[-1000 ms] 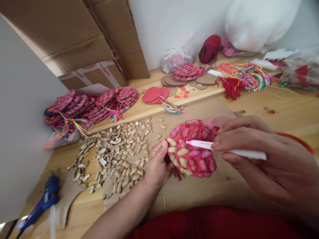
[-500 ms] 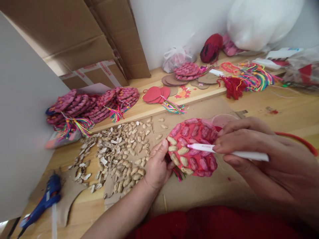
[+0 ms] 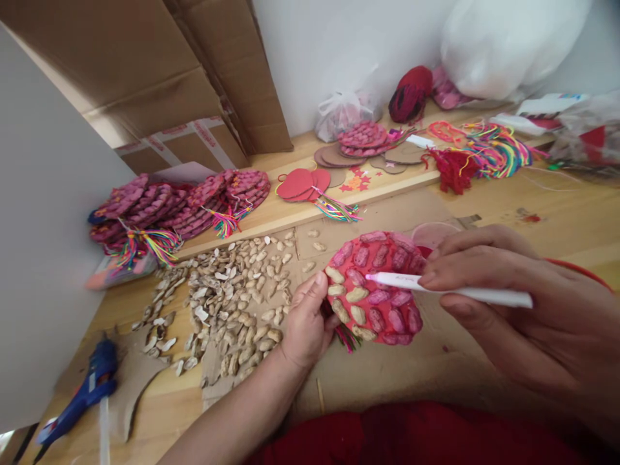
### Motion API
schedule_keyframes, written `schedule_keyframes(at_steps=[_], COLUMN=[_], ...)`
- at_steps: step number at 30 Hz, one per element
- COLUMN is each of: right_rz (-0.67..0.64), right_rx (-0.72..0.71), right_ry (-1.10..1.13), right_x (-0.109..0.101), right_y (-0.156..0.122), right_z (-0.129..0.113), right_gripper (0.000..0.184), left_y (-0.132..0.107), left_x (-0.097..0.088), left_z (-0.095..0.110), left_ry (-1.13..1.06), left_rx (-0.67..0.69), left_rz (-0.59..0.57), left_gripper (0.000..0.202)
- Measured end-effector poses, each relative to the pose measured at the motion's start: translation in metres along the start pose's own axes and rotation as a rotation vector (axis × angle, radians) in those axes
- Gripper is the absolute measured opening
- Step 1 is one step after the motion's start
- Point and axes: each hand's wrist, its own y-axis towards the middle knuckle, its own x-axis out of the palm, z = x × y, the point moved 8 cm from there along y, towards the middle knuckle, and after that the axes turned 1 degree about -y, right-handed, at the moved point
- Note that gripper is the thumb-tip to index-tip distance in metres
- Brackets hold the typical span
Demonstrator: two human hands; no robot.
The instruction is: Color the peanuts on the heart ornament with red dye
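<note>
My left hand (image 3: 309, 323) grips the left edge of a red round disc (image 3: 371, 261) covered with glued peanut shells, its thumb on the front. Most shells on it are pink; several at the left, such as one plain peanut shell (image 3: 357, 295), keep their tan colour. Between thumb and fingers my right hand (image 3: 508, 290) pinches a white marker pen (image 3: 465, 294). The pink tip lies at or just over a pink shell near the disc's middle; whether it touches, I cannot tell. A dark tassel (image 3: 347, 338) hangs below the disc, partly behind my left hand.
Loose peanut shells (image 3: 247, 323) spread over cardboard at left. A blue glue gun (image 3: 87, 391) lies at the lower left. Behind are stacked pink shell discs (image 3: 169, 206), red card shapes (image 3: 303, 184), paper stars (image 3: 356, 179) and colourful tassels (image 3: 504, 148). A pink round lid-like piece (image 3: 433, 232) lies beyond the disc.
My right hand and the marker have shifted slightly right and the tip a little up. The disc and my left hand have barely moved.
</note>
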Motion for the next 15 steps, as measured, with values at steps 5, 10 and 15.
schedule_keyframes(at_steps=[5, 10, 15], right_rz=[-0.03, -0.025, -0.032], right_rx=[-0.031, -0.012, -0.015], right_ry=[-0.009, -0.015, -0.039], right_x=[0.0031, 0.0016, 0.0029], right_y=[0.0, 0.0015, 0.0004], right_z=[-0.0007, -0.0032, -0.001], right_gripper=[0.013, 0.008, 0.011], left_y=[0.0009, 0.0016, 0.0026], left_x=[-0.0009, -0.0006, -0.0011], left_z=[-0.0018, -0.0007, -0.0016], left_ry=[-0.009, -0.021, -0.026], left_rx=[-0.001, -0.005, -0.002], left_rz=[-0.002, 0.008, 0.0], left_gripper=[0.039, 0.039, 0.039])
